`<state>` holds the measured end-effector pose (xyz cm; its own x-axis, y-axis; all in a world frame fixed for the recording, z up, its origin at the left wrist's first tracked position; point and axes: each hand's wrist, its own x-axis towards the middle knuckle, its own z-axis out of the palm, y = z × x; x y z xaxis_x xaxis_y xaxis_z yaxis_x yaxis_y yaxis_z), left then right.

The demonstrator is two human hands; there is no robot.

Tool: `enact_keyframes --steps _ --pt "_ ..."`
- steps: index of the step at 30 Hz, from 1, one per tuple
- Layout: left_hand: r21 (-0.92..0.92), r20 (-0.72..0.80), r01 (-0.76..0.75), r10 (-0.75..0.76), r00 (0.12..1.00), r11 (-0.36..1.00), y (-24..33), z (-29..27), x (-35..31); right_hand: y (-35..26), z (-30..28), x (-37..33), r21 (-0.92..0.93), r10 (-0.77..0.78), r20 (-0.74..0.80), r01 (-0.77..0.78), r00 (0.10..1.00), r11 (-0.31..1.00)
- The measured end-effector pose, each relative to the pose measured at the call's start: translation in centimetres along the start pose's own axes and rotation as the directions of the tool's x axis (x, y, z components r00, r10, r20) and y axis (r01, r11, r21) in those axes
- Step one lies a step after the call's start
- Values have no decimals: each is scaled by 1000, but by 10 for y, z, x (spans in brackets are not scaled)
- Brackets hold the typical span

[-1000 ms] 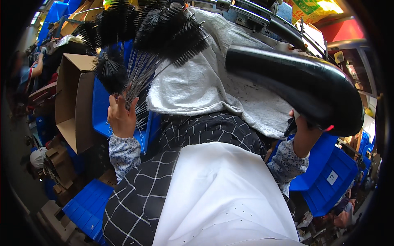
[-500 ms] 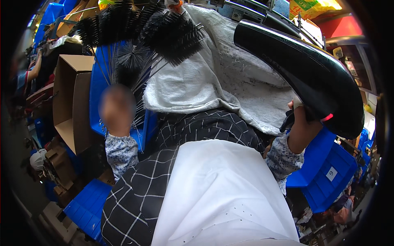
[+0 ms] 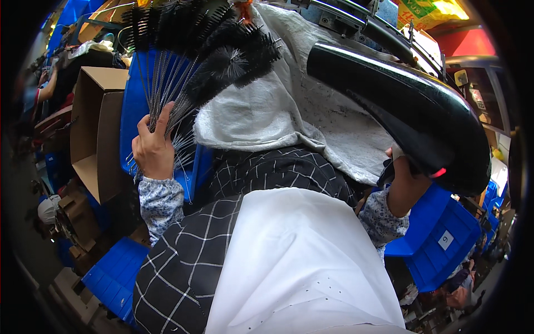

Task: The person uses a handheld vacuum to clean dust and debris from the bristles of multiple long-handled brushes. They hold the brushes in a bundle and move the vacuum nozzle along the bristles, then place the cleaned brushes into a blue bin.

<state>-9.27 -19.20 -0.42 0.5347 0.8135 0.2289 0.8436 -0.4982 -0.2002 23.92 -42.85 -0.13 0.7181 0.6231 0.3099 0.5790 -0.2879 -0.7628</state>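
Note:
My left hand (image 3: 153,151) is closed round the twisted wire stems of a bundle of brushes (image 3: 222,61). Their black bristle heads fan out at the top, while the looped wire ends stick out below my fist. On the right, my right hand (image 3: 407,183) grips the handle of a large glossy black hair dryer (image 3: 406,106); the dryer's body hides part of my fingers. Its nozzle end points up and left, towards the bristles but apart from them. Between the two lies a dusty white woven sack (image 3: 239,122), draped over my checked clothing.
A blue bin (image 3: 129,106) stands behind the wire stems, with an open cardboard box (image 3: 108,139) left of it. More blue bins (image 3: 445,239) are at lower right and lower left. Metal machinery (image 3: 339,22) sits at the top. Another person's arm (image 3: 49,86) shows at far left.
The brush bundle has turned in my left hand, and its heads have shifted a little. The hair dryer's nozzle has dropped slightly and moved left.

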Motion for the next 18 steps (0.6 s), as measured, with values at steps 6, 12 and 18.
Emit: enact_keyframes --steps 6,12,18 --pt "80 -4 -33 34 999 996 -3 -5 7 1 -6 2 -47 -65 -48 62 997 997" --pt "181 -16 -148 153 988 972 -14 -8 16 3 -4 -3 -86 -83 -32 80 996 993" --pt "230 62 -219 210 976 948 -15 -21 31 0 -1 -9 -104 -84 -14 82 996 991"
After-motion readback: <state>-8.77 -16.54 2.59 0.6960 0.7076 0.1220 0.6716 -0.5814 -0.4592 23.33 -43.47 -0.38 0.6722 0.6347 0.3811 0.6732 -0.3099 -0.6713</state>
